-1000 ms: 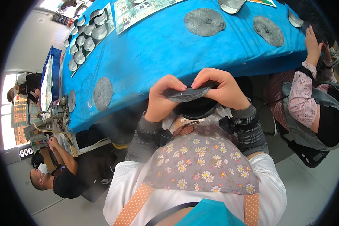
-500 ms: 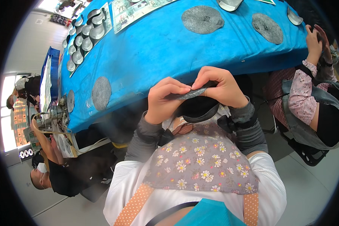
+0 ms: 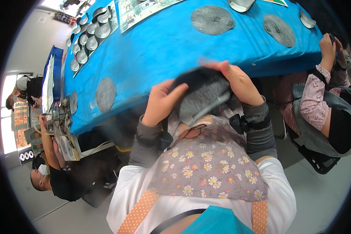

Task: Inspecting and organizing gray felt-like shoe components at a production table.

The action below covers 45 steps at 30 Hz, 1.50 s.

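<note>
Head view: worker's L hand (image 3: 160, 100) has the L side of a black & grey felt-like piece (image 3: 206, 95) pinched, thumb on top, rest of the fingers curled round behind. R hand (image 3: 242, 85) is at its R/far edge, touching; those fingers are blurred, so can't tell how tight they close. Piece itself is up in front of the chest, tilted, over the flowered apron (image 3: 210, 160) & near the edge of the blue tablecloth (image 3: 144, 70); some motion blur on it too.

On the cloth: grey discs, e.g. one at far mid (image 3: 213, 20), another to the R w/ a dark patch (image 3: 279, 30), two more along the L. Far L, rows of curved black-and-silver pieces (image 3: 91, 37) on a sheet, next to a printed mat (image 3: 144, 11).

Co-worker on R, flowery sleeve (image 3: 315, 95), hands raised at table edge; masked co-worker (image 3: 72, 181) sits lower L.
</note>
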Available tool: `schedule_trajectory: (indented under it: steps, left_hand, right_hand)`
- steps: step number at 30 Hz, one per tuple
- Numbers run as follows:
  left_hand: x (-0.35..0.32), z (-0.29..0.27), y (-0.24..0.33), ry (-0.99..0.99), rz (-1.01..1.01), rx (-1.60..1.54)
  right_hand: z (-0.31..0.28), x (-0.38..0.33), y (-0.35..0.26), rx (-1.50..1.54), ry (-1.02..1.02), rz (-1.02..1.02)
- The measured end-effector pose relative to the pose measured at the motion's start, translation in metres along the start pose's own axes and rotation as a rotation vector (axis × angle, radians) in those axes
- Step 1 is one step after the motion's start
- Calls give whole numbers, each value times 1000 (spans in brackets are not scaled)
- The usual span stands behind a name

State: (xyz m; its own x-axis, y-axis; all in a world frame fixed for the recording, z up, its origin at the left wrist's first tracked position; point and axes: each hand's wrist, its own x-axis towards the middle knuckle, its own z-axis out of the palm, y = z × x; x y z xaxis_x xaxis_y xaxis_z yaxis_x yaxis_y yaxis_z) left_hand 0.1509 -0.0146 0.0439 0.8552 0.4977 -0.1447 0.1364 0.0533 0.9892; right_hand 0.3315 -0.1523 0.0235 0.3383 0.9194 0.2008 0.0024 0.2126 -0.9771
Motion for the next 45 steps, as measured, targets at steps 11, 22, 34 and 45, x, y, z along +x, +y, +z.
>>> schedule_trajectory:
  steps: [11,22,34,45]
  left_hand:
    - [16,30,-19,277,170,-683]
    - [7,-10,-23,63,275,-65]
    - [3,-18,-17,-7,91,-163]
    - [0,-7,-29,57,186,-33]
  right_hand:
    - [66,5,30,-147,537,-172]
    - [18,-16,7,73,81,158]
    - [0,-22,5,268,46,256]
    - [26,-27,11,-212,118,-142]
